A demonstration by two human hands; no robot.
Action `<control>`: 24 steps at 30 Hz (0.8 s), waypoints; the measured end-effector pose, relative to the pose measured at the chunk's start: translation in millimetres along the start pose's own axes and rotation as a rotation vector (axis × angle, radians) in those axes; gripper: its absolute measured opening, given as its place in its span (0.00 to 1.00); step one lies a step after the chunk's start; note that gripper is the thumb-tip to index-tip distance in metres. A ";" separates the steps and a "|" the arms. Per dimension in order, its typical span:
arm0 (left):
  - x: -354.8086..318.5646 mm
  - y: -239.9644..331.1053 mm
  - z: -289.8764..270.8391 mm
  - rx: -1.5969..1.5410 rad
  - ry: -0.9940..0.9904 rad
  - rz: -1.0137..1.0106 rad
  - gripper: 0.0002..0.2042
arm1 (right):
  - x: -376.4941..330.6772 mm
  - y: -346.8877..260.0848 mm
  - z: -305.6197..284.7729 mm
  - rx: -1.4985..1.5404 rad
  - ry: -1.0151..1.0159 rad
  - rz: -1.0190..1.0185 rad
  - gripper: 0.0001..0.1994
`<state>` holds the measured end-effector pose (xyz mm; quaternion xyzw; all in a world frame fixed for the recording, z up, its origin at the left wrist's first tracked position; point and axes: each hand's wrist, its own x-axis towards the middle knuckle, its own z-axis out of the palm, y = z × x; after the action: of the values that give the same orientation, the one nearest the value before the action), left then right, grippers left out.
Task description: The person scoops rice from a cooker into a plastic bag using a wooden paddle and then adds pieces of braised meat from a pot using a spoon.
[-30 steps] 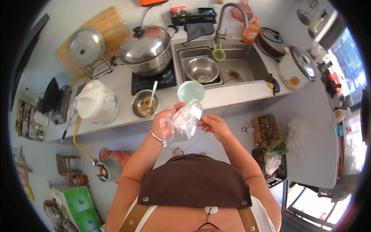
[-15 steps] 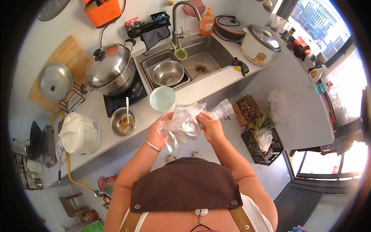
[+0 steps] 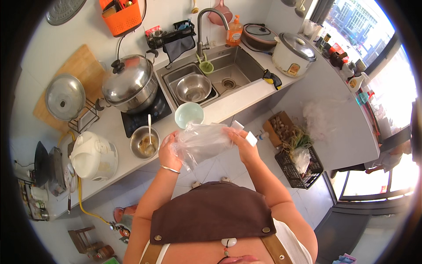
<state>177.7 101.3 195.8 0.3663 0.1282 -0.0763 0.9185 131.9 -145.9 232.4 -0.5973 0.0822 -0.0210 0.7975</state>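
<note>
A clear plastic bag (image 3: 203, 141) is stretched between my hands, just off the counter's front edge. My left hand (image 3: 169, 150) grips its crumpled left end, the fingers partly behind the film. At the other end my right hand (image 3: 244, 145) is closed on the bag, with white flaps (image 3: 251, 139) sticking out past the fingers. Just beyond the bag, a pale green bowl (image 3: 189, 115) sits at the counter edge. A steel bowl (image 3: 140, 153) with a white spoon and brownish contents stands left of my left hand.
Behind the bowls is a steel sink (image 3: 246, 88) with a basin (image 3: 193, 97) in it. A lidded steel pot (image 3: 127, 83) stands on the black cooktop (image 3: 163, 115). A white appliance (image 3: 94, 157) is at left. A black crate (image 3: 303, 174) and cardboard box (image 3: 274, 136) stand on the floor at right.
The bag was bunched and creased; now it is pulled out longer and flatter between my hands. My hands have moved slightly apart, and the view has shifted a little.
</note>
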 end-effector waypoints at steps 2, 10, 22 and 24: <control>-0.4 -0.4 -5.0 0.024 -0.023 0.024 0.13 | -2.9 -0.5 2.4 0.105 0.007 -0.002 0.10; 5.6 1.8 -1.9 0.205 0.207 0.134 0.11 | -12.9 -11.4 -8.1 0.289 0.082 0.024 0.15; -10.3 0.3 6.4 1.194 -0.428 0.188 0.18 | -23.3 -33.0 -23.8 0.412 0.064 -0.183 0.23; -16.9 -16.8 18.7 0.632 -0.434 -0.392 0.28 | -27.8 -24.2 -15.8 0.446 0.011 -0.185 0.24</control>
<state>160.9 77.0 202.7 0.5736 -0.0304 -0.3604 0.7349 103.5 -164.2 254.2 -0.4113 0.0246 -0.1149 0.9039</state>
